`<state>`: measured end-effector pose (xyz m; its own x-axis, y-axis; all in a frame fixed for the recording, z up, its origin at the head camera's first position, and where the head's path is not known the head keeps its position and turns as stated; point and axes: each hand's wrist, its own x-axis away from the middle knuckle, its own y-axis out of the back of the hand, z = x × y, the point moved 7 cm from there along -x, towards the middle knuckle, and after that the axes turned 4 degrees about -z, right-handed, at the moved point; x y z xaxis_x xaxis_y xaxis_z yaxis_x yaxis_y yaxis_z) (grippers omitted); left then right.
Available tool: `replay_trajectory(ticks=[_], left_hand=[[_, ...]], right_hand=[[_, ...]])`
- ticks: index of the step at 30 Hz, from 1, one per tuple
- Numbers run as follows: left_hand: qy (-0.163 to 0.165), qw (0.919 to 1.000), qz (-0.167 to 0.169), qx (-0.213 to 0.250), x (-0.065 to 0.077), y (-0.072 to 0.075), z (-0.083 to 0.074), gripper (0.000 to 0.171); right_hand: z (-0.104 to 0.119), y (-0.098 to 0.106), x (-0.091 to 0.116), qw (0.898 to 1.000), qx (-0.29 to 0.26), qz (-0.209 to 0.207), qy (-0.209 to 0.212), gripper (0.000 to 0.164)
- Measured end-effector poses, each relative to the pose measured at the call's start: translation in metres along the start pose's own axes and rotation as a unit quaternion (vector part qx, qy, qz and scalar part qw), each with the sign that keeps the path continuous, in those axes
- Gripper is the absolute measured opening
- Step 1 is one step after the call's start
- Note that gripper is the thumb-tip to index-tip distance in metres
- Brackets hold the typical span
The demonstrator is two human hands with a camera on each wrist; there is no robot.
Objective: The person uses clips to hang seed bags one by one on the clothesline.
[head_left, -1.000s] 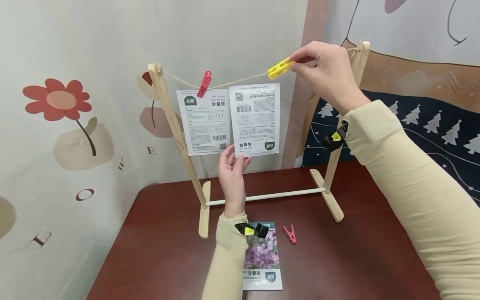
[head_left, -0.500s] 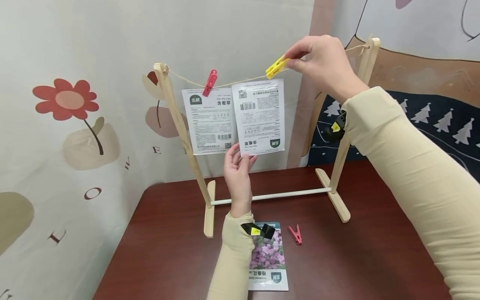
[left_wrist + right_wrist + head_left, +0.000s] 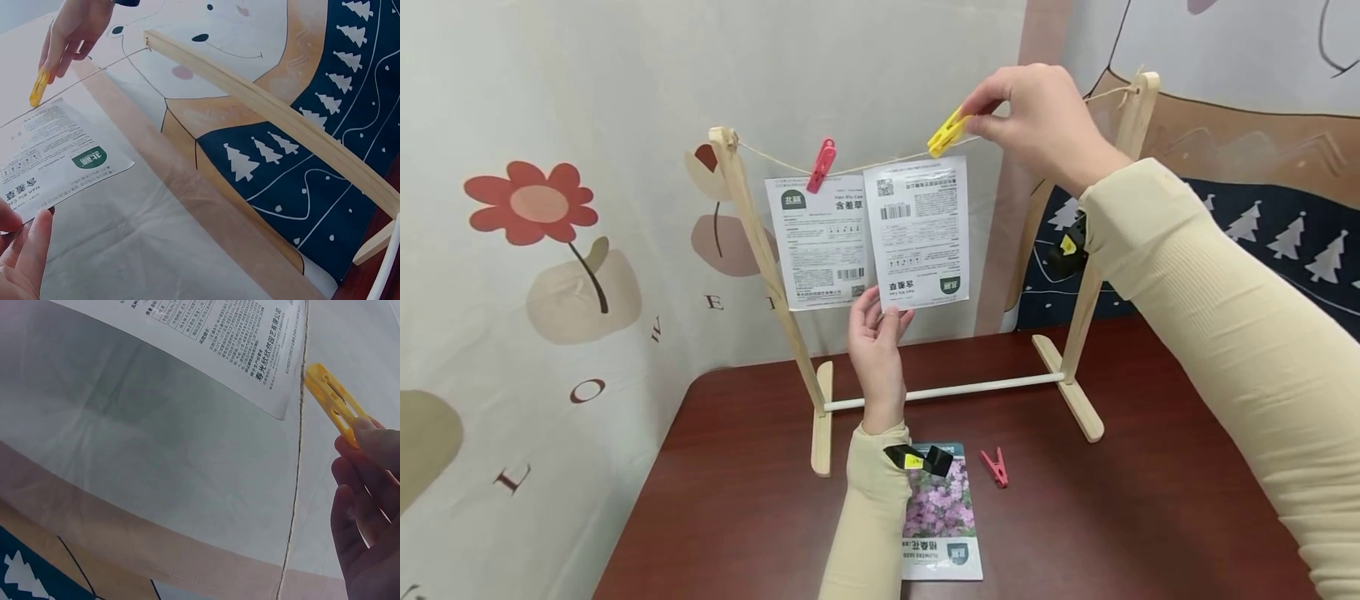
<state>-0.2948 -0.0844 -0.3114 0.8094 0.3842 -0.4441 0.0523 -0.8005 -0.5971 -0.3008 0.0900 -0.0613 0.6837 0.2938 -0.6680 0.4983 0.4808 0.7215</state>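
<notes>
Pinching the yellow clip at the cord, my right hand tips it more steeply than a second ago and slightly farther left against the right-hand packet; I cannot tell whether the clip bites that packet. My left hand still grips the packet's lower left corner. Left of it, the left-hand packet hangs from the red clip as before; nearer, the flower packet lies on the table.

Table with rack, packet, clothespin
</notes>
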Motion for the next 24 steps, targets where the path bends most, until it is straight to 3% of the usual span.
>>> replay_trajectory(ticks=[6,14,24], left_hand=[[0.0,1.0,0.0,-0.001,0.0011,-0.0015,0.0002,0.033],[-0.006,1.0,0.003,0.007,0.0012,-0.0043,-0.0013,0.033],[-0.003,1.0,0.006,-0.003,0.0017,-0.0021,0.0005,0.032]], right_hand=[[0.0012,0.002,-0.0043,1.0,0.003,0.006,0.006,0.025],[0.001,0.0008,-0.0044,0.999,0.005,0.046,-0.005,0.026],[0.0058,-0.0036,-0.0011,0.996,0.023,0.087,0.013,0.025]])
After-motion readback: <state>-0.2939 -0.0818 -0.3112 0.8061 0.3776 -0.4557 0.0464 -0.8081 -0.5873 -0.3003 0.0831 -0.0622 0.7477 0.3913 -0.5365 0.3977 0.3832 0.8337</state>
